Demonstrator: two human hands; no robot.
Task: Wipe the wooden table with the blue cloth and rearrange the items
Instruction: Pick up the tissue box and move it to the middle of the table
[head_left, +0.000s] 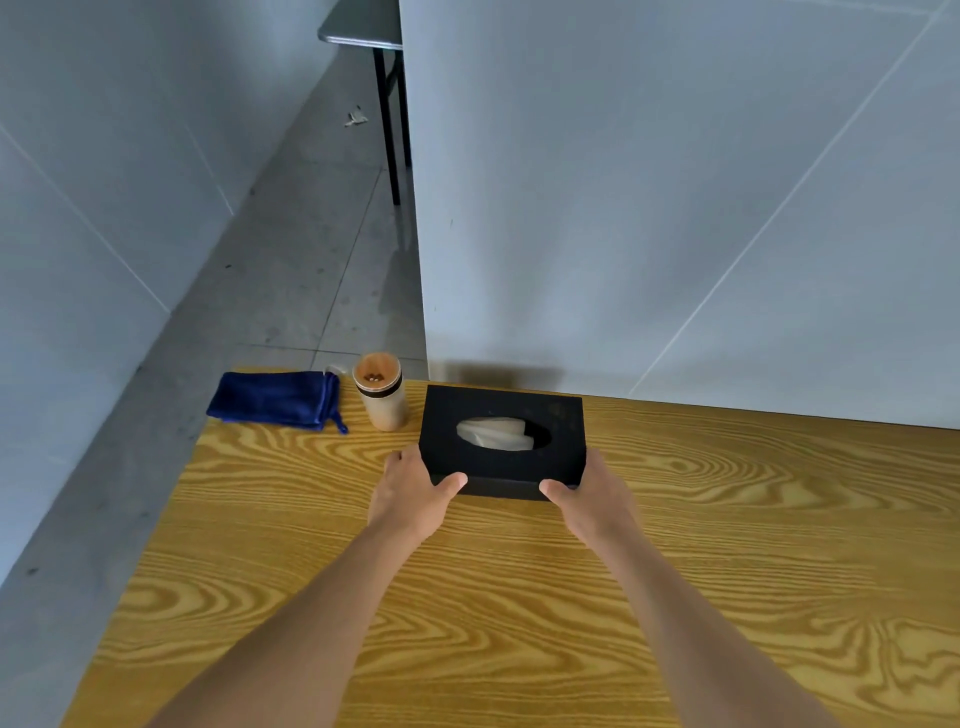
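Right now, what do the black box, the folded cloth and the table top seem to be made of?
The black tissue box looks like matte card or plastic; its faces show no shine, so I cannot tell which. The blue cloth looks like soft towelling, with a fuzzy pile and thick folds. The wooden table shows bold yellow grain with a smooth sheen, perhaps veneer or printed laminate rather than solid wood.

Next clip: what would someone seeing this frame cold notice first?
The black tissue box stands out, near the far edge of the wooden table, with the left hand and right hand gripping its near corners. To its left stands a small wooden-lidded jar, and beyond that the folded blue cloth lies at the table's far left corner.
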